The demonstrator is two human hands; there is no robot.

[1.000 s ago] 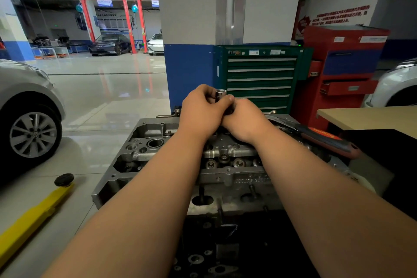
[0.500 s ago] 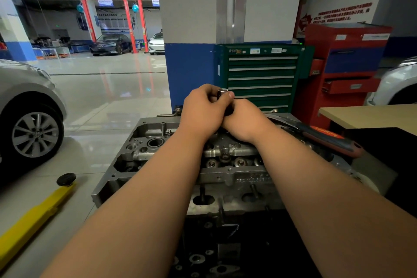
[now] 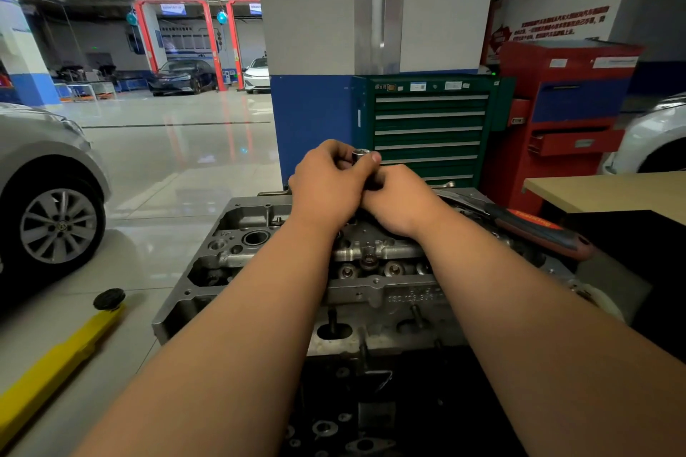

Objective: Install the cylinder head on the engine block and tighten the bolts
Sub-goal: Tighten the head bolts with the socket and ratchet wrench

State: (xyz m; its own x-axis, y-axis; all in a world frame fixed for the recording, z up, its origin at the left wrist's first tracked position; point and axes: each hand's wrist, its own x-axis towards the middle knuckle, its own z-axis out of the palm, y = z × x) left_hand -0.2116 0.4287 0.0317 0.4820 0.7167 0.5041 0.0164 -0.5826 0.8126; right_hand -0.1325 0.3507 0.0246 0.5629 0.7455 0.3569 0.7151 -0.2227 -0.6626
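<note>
One cylinder head, two hands together above it, left hand pinching one silver socket, right hand curled below, grip hidden; one orange-handled wrench lying beside

A green drawer cabinet stands against a pillar, white above and blue below, with a red cabinet just beside it on the right. A silver car sits at left, and near it a yellow lift arm with a black pad lies on the floor. A tan tabletop is at right, with a white car behind it. Far back, a dark car stands by red posts.
</note>
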